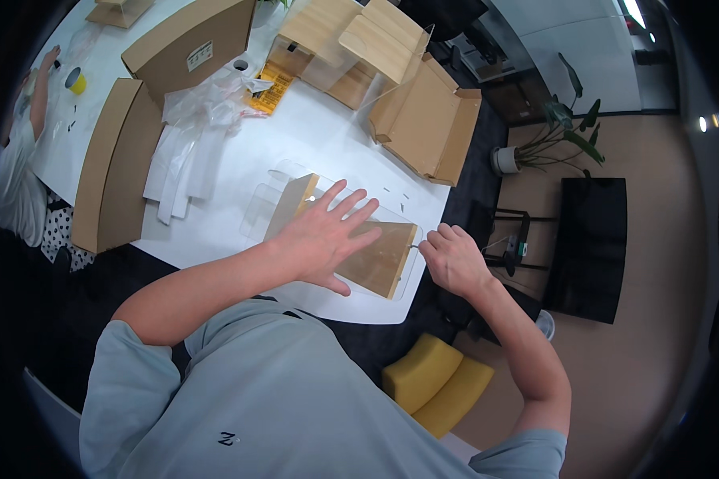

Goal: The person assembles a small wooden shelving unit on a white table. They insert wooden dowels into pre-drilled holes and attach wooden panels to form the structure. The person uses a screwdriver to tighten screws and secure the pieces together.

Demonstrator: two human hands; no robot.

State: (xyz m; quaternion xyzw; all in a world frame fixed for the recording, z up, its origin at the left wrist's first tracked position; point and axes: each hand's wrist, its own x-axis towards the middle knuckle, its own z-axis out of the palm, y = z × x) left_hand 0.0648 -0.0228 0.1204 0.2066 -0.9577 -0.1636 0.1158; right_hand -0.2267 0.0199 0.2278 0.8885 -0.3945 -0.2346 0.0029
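A small wooden unit with light wood panels [373, 263] lies near the front corner of the white table [311, 128]. Over it my left hand [315, 238] is spread flat, fingers apart, appearing to press on the unit. At the unit's right edge, my right hand [457, 259] is closed around a thin metal tool [415, 247], whose tip meets the narrow wooden end. Most of that tool is hidden by my fingers, so its exact kind does not show. Clear plastic sheets [258, 214] lie beside and beneath the unit. Several small screws [396, 194] are scattered just beyond it.
An open cardboard box [435, 128] and wooden display cases [315, 40] stand at the far side. To the left are plastic wrapping [192, 128], tall cardboard pieces [112, 172] and another person's arm [41, 96]. A yellow seat [439, 383] and a screen [587, 247] are off the table's right.
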